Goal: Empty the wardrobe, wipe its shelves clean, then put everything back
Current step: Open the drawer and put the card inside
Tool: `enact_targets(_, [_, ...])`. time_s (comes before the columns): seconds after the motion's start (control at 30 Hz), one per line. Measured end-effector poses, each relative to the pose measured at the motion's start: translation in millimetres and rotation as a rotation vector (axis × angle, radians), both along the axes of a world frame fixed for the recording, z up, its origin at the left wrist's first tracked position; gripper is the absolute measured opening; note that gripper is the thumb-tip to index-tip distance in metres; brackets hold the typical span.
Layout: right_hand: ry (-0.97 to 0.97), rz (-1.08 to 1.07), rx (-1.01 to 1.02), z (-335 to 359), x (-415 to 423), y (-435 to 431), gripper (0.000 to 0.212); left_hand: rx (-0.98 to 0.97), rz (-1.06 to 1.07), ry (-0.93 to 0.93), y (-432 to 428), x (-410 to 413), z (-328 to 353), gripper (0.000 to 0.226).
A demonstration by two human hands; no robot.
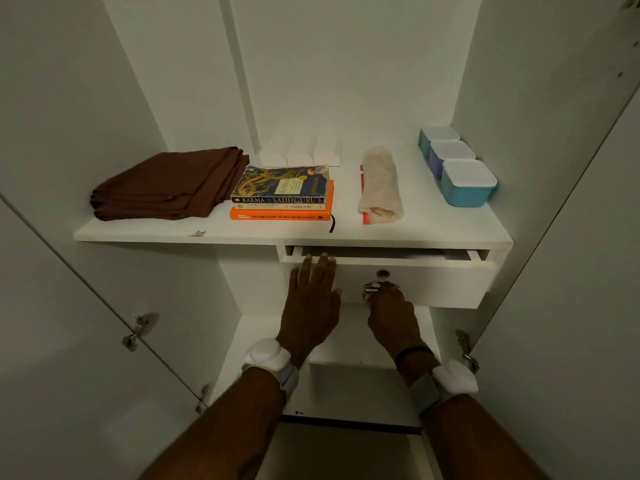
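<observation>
- Wardrobe (346, 81): white inside, dim light, both doors swung open; left door (69, 306) and right door (571, 271) frame the view. Metal hinges (138, 330) show on the left door, more at lower right.
- Main shelf (138, 230): white board and loaded. There is a small chip (197, 233) in its front edge, left of centre.
- On the shelf, left to right:
  - a folded brown cloth (166, 183);
  - a stack of three books (282, 192), orange one at the bottom, spines facing out, just beside the cloth;
  - a wrapped roll (381, 185) in pale translucent wrap with a red strip along its left side, lying front to back;
  - three lidded containers (457, 166) in a row against the right wall, teal and blue.
- Three small white boxes (301, 150) sit at the rear, behind the books.
- Drawer (433, 282): hangs under the right part of the shelf, pulled out slightly, with a dark gap along its top. A round keyhole (382, 273) sits in its front.
- Left hand (311, 306): fingers straight and close together, flat against the drawer front, tips at its upper edge.
- Right hand (393, 313): fingers curled onto a small metal pull (370, 291) just below the keyhole.
- Both wrists carry padded white bands (266, 353).
- Lower shelf (256, 334): white, seen beneath the drawer and behind the forearms.
</observation>
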State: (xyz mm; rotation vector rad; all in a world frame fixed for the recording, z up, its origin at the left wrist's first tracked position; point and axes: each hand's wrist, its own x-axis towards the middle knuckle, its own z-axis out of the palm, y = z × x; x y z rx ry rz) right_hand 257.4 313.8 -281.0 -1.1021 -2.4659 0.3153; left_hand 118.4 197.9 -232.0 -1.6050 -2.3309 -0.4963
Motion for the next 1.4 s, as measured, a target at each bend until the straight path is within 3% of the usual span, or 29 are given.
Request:
enact_targets(0.23, [-0.074, 0.034, -0.054, 32, 51, -69, 0.02, 0.19, 0.086, -0.057, -8, 12, 18, 0.034])
enact_targets(0.4, [0.231, 0.007, 0.102, 106, 75, -70, 0.01, 0.079, 0.163, -0.14, -21, 25, 29, 0.04])
enact_targets(0.47, [0.242, -0.069, 0.148, 107, 81, -51, 0.01, 0.033, 0.164, -0.143, -29, 30, 28, 0.041])
enact_targets(0.57, [0.087, -0.128, 0.061, 88, 87, -40, 0.032, 0.028, 0.117, -0.058, -49, 42, 28, 0.038])
enact_targets(0.63, [-0.008, -0.086, 0.169, 77, 94, -50, 0.045, 0.002, 0.079, 0.009, -64, 51, 28, 0.034])
enact_targets(0.77, [-0.257, -0.025, 0.312, 77, 113, -72, 0.04, -0.134, 0.121, -0.161, -87, 72, 41, 0.037])
enact_targets(0.9, [-0.363, -0.014, 0.223, 86, 130, -104, 0.027, -0.15, 0.116, -0.209, -113, 86, 40, 0.037])
enact_targets(1.0, [-0.227, -0.142, 0.104, 91, 141, -136, 0.044, -0.054, 0.039, -0.074, -138, 98, 33, 0.035])
enact_targets(1.1, [-0.09, -0.18, 0.104, 89, 157, -169, 0.045, -0.028, 0.01, 0.038, -168, 112, 27, 0.034])
enact_targets(1.27, [-0.092, -0.275, 0.001, 88, 180, -210, 0.045, 0.103, -0.044, -0.057, -213, 139, 28, 0.039])
enact_targets(1.4, [-0.078, -0.291, -0.012, 88, 195, -235, 0.046, -0.054, -0.023, -0.107, -239, 158, 37, 0.04])
